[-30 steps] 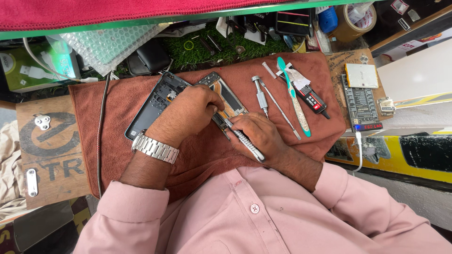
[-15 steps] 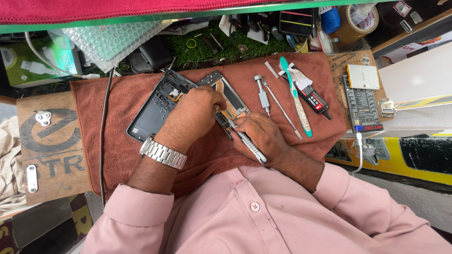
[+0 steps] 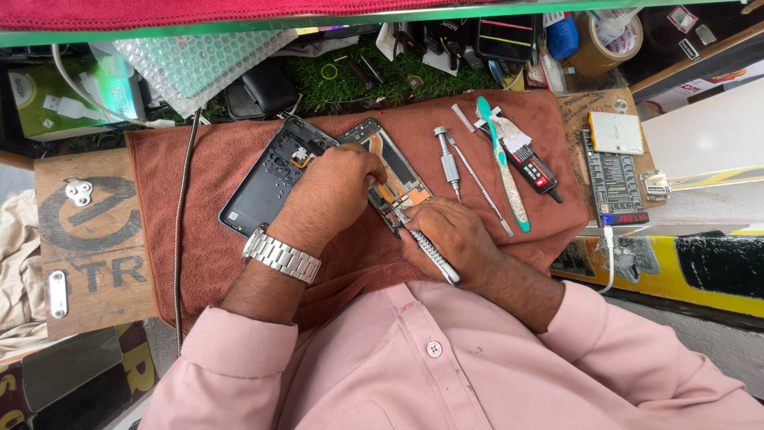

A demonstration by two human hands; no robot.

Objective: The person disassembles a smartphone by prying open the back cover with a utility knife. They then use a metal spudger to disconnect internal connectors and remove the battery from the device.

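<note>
An opened phone body [image 3: 395, 175] with exposed orange and dark parts lies on a brown cloth [image 3: 199, 247]. Beside it, to the left, rests its dark back cover [image 3: 267, 179]. My left hand [image 3: 326, 199], with a metal wristwatch [image 3: 280, 255] on the wrist, presses its fingertips onto the phone body. My right hand [image 3: 454, 239] grips a knurled metal tool [image 3: 434, 256], a screwdriver by the look of it, whose tip reaches the phone's lower edge. The tip itself is hidden by my fingers.
On the cloth to the right lie a screwdriver [image 3: 448, 163], a thin metal pry tool [image 3: 481, 187], a teal toothbrush [image 3: 503, 163] and a glue tube [image 3: 529, 163]. A small tester board [image 3: 614, 187] sits further right. A tape roll [image 3: 601, 40], bubble wrap [image 3: 191, 64] and clutter fill the back.
My hands have barely shifted on the phone. The view has drifted slightly, so everything sits a little lower in the picture.
</note>
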